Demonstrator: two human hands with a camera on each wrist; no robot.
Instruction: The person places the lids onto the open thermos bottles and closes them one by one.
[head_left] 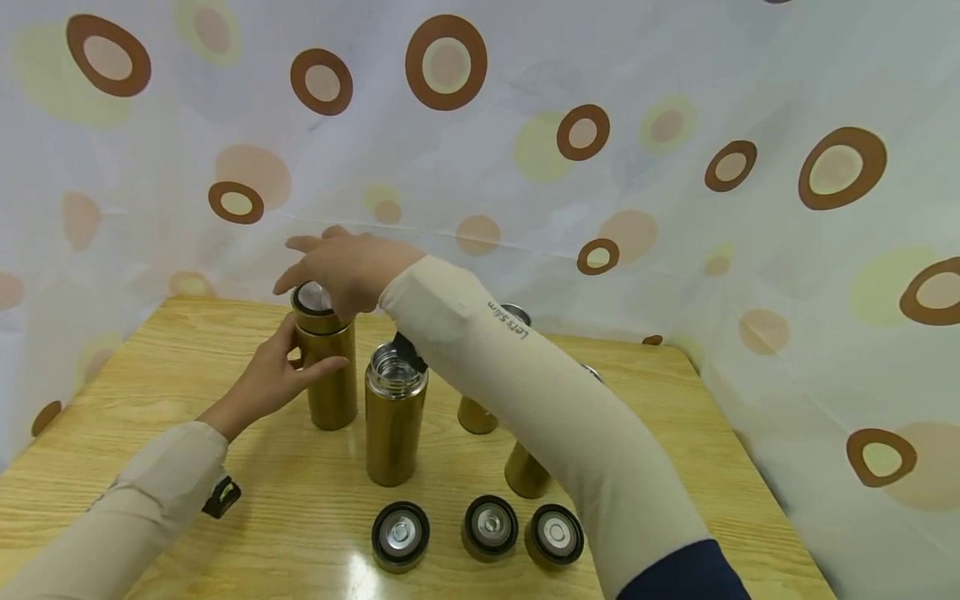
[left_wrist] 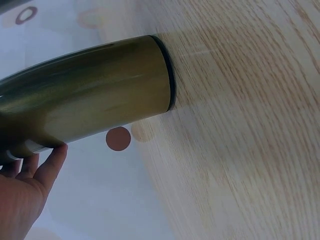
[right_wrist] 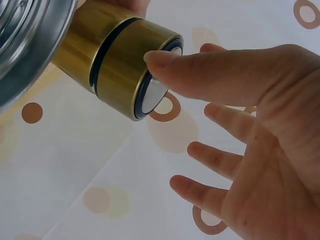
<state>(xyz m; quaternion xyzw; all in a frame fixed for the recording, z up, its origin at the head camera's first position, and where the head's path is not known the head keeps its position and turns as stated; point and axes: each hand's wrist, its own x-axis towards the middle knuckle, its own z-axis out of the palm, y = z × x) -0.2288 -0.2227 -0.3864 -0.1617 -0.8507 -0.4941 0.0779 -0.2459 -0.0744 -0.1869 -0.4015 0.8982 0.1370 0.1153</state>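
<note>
Gripped on the left, loose on the right!

Grasping the capped gold vacuum flask [head_left: 333, 400], upright on the wood-grain tabletop [head_left: 187, 354] and leftmost of the group, with the left hand [head_left: 266, 379] curled round its side. Hovering at its lid [right_wrist: 122, 70] with the right hand [head_left: 352, 267] unclenched, spread-fingered, and with thumb up close to the rim; touching or not, cannot tell! Spot a lidless gold flask [head_left: 393, 437] just to the right. Catch two more gold flasks [head_left: 527, 475], partly hidden behind the right sleeve [head_left: 540, 400]. Count three black-rimmed, silver-centred lids [head_left: 401, 536] nearest the camera.
</note>
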